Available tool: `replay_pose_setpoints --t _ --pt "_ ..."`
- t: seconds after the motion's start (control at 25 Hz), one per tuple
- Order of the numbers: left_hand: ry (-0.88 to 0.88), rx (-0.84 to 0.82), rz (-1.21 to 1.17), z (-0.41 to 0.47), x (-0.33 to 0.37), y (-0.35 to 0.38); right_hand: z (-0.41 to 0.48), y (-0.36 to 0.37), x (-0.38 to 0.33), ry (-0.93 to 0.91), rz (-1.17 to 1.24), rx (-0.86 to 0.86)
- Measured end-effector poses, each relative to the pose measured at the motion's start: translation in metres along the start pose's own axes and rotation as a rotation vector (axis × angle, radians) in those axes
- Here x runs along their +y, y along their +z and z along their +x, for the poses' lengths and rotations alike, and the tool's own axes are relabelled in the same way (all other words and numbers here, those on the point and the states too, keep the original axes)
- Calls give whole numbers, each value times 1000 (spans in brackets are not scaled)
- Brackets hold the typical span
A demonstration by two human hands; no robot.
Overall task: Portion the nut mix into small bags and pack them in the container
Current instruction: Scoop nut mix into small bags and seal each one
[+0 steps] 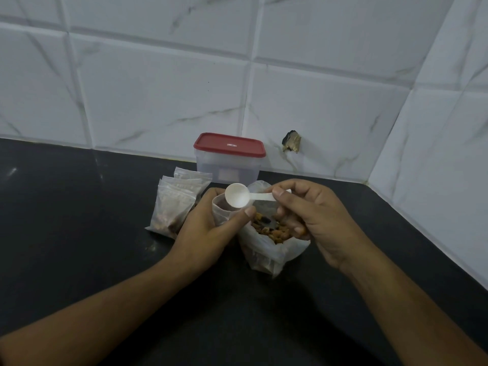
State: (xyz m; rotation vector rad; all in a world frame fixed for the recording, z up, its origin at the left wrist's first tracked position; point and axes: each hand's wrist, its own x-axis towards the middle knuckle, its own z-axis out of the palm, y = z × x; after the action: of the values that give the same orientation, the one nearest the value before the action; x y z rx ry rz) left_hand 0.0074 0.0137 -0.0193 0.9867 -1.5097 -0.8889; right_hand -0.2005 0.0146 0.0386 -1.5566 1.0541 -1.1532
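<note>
Sitting mid-frame in its sack (266, 257), the mix (274, 231) lies just below the empty spoon (237, 196), whose handle runs right into the right hand's (314, 217) pinch. The left hand (203, 231) grips a small bag (220, 211) by the bowl.

A black countertop (79, 207) meets white marble-veined wall tiles (158, 88) in a dim corner.

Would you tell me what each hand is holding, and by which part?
The left hand grips a small bag near its open mouth; the right hand pinches the white spoon by the end of its handle.
</note>
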Motion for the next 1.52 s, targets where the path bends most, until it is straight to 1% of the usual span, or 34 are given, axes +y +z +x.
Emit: replay_pose_setpoints --t 0.08,0.16,0.2,0.24,0.32,0.36,0.52,0.6,0.64,0.76,0.8,0.84,0.96,1.0,1.12,1.2,1.32,1.52 --pt "-4 -1 21 0 0 -1 2 -5 0 19 58 27" --pt "-2 2 71 0 -1 -3 4 -16 -1 16 10 117" --pt "-3 2 90 -1 -1 -3 4 -23 0 5 -100 171" --pt "-4 4 104 -1 -1 -4 5 -30 2 -11 -273 211" --pt "-4 5 123 -1 -3 -5 8 -41 10 -38 -626 217" --pt "-1 4 127 -1 -4 -5 9 -43 14 -41 -727 201" --pt "22 1 139 -1 -4 -5 11 -40 24 -75 -934 134" --pt "29 2 140 -1 -4 -4 11 -39 26 -114 -1004 148" --pt "33 4 142 -2 -4 -5 11 -37 26 -124 -990 153" --pt "36 7 137 -2 -4 -5 13 -31 25 -97 -733 148" --pt "37 10 136 -2 -5 -5 13 -29 25 -91 -695 161" --pt "38 11 138 -2 -5 -5 13 -29 27 -93 -697 177" --pt "43 7 142 -2 -6 -5 13 -28 31 -88 -833 182" --pt "45 10 146 -2 -6 -5 14 -27 31 -75 -819 160" --pt "45 17 154 -2 -5 -5 14 -25 29 -63 -651 147" --pt "49 22 155 -2 -6 -5 15 -24 31 -84 -707 146" --pt "53 25 155 -3 -5 -4 15 -14 36 -80 -827 58" --pt "58 30 165 -3 -4 -3 16 -17 29 -96 -815 -85"
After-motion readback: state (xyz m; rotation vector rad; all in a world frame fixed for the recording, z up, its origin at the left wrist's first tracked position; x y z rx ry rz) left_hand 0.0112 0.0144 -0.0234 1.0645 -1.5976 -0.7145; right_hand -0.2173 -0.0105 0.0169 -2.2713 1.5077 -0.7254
